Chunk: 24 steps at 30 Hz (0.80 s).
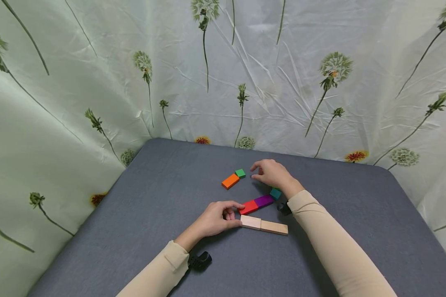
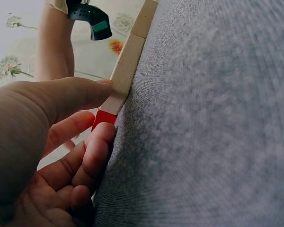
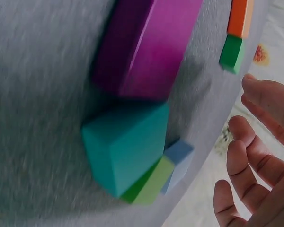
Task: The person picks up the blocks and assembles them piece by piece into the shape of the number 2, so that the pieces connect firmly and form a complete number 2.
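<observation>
My left hand (image 1: 213,218) is at the left ends of two rows of blocks, its thumb against a pale wooden block (image 1: 250,222) and its index finger on a red block (image 1: 248,207). In the left wrist view, the thumb and curled fingers bracket these adjoining ends. A purple block (image 1: 264,201) continues from the red one, with a teal block (image 1: 275,193) at its far end. My right hand (image 1: 271,171) hovers beyond them, fingers loosely bent and holding nothing. Its fingertips point toward a small green block (image 1: 240,173) touching an orange block (image 1: 231,181).
A second, longer wooden block (image 1: 274,227) lies end to end with the first. Beside the teal block are a lime green block (image 3: 150,182) and a blue block (image 3: 180,163). Grey cloth covers the table (image 1: 152,185); a flower-print curtain (image 1: 223,82) hangs behind.
</observation>
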Available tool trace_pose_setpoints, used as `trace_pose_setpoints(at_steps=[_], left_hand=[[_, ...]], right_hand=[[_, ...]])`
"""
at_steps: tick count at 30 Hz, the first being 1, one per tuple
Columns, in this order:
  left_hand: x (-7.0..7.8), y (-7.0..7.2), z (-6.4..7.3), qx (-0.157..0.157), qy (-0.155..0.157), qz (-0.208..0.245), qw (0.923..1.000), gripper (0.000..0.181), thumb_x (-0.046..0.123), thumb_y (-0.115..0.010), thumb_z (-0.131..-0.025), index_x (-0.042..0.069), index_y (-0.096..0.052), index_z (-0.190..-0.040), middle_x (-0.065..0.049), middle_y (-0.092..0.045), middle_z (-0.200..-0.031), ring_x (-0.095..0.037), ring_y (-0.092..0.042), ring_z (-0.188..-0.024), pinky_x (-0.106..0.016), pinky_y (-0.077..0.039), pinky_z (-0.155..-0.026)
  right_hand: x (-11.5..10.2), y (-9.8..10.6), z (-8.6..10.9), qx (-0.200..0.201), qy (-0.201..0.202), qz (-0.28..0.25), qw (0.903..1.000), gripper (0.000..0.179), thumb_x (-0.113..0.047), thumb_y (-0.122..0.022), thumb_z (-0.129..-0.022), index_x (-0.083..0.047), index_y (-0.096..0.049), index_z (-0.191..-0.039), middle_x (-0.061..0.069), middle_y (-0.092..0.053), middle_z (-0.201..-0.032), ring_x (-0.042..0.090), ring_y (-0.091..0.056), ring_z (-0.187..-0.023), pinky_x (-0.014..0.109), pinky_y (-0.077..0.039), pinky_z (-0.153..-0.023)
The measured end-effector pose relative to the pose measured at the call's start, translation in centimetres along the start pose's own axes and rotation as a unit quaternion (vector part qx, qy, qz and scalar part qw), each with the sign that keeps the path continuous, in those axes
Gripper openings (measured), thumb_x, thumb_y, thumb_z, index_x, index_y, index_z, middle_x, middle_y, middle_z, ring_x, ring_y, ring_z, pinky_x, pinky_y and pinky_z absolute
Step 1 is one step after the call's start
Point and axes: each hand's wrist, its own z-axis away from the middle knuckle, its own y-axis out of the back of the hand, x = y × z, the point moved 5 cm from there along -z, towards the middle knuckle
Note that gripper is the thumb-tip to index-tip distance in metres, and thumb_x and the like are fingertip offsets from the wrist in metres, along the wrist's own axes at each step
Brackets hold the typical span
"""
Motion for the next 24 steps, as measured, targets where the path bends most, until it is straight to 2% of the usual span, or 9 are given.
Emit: trace_pose_setpoints(at_steps=[8, 12, 16, 24], left_hand=[[0.0, 0.1, 0.0, -0.001, -0.001, -0.004, 1.0000, 0.040, 0.022, -0.086, -0.093, 0.020, -0.075, -0.132, 0.010, -0.060, -0.079, -0.003, -0.052, -0.068, -0.021, -0.043, -0.064], [0.1, 0.1, 0.0, 0.000, -0.006, -0.005, 1.0000, 0.039, 0.022, -0.086, -0.093, 0.019, -0.075, -0.131, 0.010, -0.061, -0.079, -0.003, -0.052, -0.068, -0.021, -0.044, -0.065], [0.0, 0.1, -0.1, 0.001, -0.008, -0.007, 0.9999, 0.039, 0.023, -0.086, -0.093, 0.019, -0.076, -0.131, 0.010, -0.061, -0.078, -0.002, -0.053, -0.069, -0.021, -0.044, -0.066], [0.1, 0.1, 0.0, 0.000, -0.006, -0.005, 1.0000, 0.040, 0.022, -0.086, -0.093, 0.019, -0.075, -0.131, 0.010, -0.061, -0.078, -0.002, -0.053, -0.068, -0.020, -0.044, -0.065]], right_hand=[[-2.6, -0.9, -0.5, -0.002, 0.039, 0.007, 0.9992, 0.031, -0.023, -0.076, -0.102, -0.013, -0.075, -0.132, 0.005, -0.067, -0.087, 0.015, -0.054, -0.069, 0.028, -0.041, -0.062], [-3.6, -1.4, -0.7, -0.002, 0.052, 0.019, 0.9985, 0.033, -0.022, -0.077, -0.101, -0.016, -0.075, -0.133, 0.007, -0.068, -0.094, 0.016, -0.053, -0.073, 0.028, -0.040, -0.064], [-4.2, -1.9, -1.0, -0.009, 0.055, 0.034, 0.9979, 0.036, -0.023, -0.077, -0.101, -0.019, -0.074, -0.137, 0.010, -0.070, -0.102, 0.017, -0.055, -0.076, 0.028, -0.041, -0.064], [-4.6, -2.5, -1.5, -0.015, 0.059, 0.046, 0.9971, 0.039, -0.023, -0.078, -0.100, -0.022, -0.073, -0.139, 0.008, -0.066, -0.096, 0.017, -0.053, -0.074, 0.027, -0.039, -0.063]])
